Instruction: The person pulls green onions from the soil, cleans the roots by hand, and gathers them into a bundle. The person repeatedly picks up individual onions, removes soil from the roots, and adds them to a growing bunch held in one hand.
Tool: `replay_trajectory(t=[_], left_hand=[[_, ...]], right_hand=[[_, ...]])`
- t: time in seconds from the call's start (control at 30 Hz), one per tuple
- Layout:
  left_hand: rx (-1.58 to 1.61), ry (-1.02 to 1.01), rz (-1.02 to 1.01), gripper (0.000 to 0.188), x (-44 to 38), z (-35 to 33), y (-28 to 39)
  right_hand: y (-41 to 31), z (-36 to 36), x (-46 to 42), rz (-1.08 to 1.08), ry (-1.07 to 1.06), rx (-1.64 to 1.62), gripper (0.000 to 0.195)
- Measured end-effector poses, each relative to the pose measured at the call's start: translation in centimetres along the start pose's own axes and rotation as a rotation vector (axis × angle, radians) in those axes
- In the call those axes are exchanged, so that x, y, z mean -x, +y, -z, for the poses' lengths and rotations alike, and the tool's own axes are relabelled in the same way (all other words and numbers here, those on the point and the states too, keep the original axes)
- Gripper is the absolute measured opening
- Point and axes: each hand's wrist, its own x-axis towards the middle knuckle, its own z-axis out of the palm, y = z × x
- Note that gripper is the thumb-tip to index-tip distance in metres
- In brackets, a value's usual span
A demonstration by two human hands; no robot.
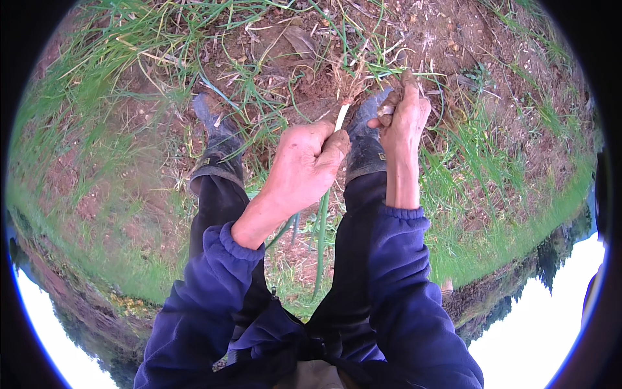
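Observation:
My left hand grips a scallion by its white stem. Its bushy, soil-brown roots point away from me, and long green leaves hang below the fist, between my legs. To the right of the roots, my right hand has its fingers curled and is apart from the stem. Soil stains its fingertips. Thin green and pale strands show around these fingers, but whether any are pinched in them is unclear.
My dark rubber boots stand on reddish-brown soil with dry plant scraps. Thin green onion-like leaves spread at the left, and more green blades grow at the right. A dry brown leaf lies ahead of the boots.

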Motion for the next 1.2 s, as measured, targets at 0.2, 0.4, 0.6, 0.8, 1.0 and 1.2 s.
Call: replay_trajectory(t=[0.2,0.4,0.6,0.8,1.0,1.2], left_hand=[[-0.669,0.139,-0.272,0.017,-0.4,0.0,-1.8],[-0.933,0.054,-0.365,0.018,-0.4,-0.3,-2.3],[-1.104,0.092,-0.448,0.013,-0.5,-0.6,-2.5],[-0.919,0.131,-0.469,0.011,-0.6,-0.4,-2.2],[-0.052,0.090,-0.217,0.009,-0.8,0.2,-2.0],[-0.030,0.157,-0.091,0.010,-1.3,1.3,-1.9]], right_hand=[[-0.2,-0.1,1.8,0.308,-0.376,0.555,0.046],[0.7,-0.8,2.6,0.510,-0.496,0.840,0.037],[1.1,-0.7,2.2,0.542,-0.435,0.932,0.026],[0.9,-0.6,2.6,0.639,-0.412,0.804,0.017],[0.8,-0.5,2.6,0.460,-0.277,0.385,0.015],[-1.0,0.6,1.8,0.304,-0.289,0.191,0.031]])
